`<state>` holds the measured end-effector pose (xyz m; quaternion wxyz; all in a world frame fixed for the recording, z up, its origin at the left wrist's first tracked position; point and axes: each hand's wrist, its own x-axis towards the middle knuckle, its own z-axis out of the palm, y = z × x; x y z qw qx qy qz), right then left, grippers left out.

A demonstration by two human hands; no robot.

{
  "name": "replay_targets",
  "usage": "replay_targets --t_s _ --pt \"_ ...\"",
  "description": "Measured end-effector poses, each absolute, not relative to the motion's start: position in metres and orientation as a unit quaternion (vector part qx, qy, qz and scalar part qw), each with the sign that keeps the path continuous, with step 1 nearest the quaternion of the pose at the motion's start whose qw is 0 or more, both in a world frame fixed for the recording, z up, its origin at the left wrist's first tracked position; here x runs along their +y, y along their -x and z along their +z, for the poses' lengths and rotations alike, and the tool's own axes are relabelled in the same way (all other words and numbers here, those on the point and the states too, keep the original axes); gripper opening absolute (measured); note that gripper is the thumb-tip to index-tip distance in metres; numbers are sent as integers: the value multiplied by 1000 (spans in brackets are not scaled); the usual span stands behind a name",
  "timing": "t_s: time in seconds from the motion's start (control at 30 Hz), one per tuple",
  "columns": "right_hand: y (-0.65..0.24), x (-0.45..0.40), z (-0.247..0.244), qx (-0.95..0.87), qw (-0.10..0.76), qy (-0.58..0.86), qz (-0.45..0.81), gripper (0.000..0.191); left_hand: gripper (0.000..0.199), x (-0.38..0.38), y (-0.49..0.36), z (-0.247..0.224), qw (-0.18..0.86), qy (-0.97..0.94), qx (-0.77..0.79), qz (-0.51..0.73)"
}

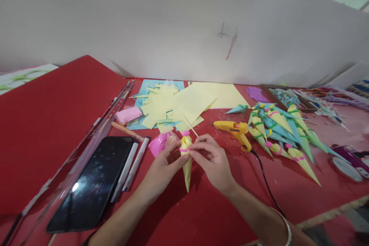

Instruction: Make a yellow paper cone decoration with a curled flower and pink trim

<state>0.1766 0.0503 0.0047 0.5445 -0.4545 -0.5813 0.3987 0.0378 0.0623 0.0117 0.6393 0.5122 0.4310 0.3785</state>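
A yellow paper ice-cream cone (187, 173), tip pointing down toward me, is between my two hands. It has a swirled yellow top, a pink ball on its peak and a pink band around its rim. My left hand (167, 161) grips it from the left with thumb and fingers. From the right, my right hand (211, 157) pinches at the band with thumb and index finger. A thin pale stick (189, 125) slants down to the right hand's fingers; whether it is held, I cannot tell. Just behind my left hand sits bright pink clay (161, 142) in clear wrap.
A yellow glue gun (235, 128) with a black cord lies to the right. Beyond it are piled finished paper cones (276, 123). Yellow paper pieces (161, 103) spread at the back. On the left are a phone (95, 180), two white markers (135, 165) and a pink block (128, 115).
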Motion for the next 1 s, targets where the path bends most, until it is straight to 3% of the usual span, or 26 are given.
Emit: replay_targets --t_s 0.4,1.0 --pt "-176 51 3 -573 539 448 425 14 34 63 -39 10 551 -585 463 373" --pt "-174 51 1 -542 551 438 459 12 36 59 -40 8 514 -597 479 387"
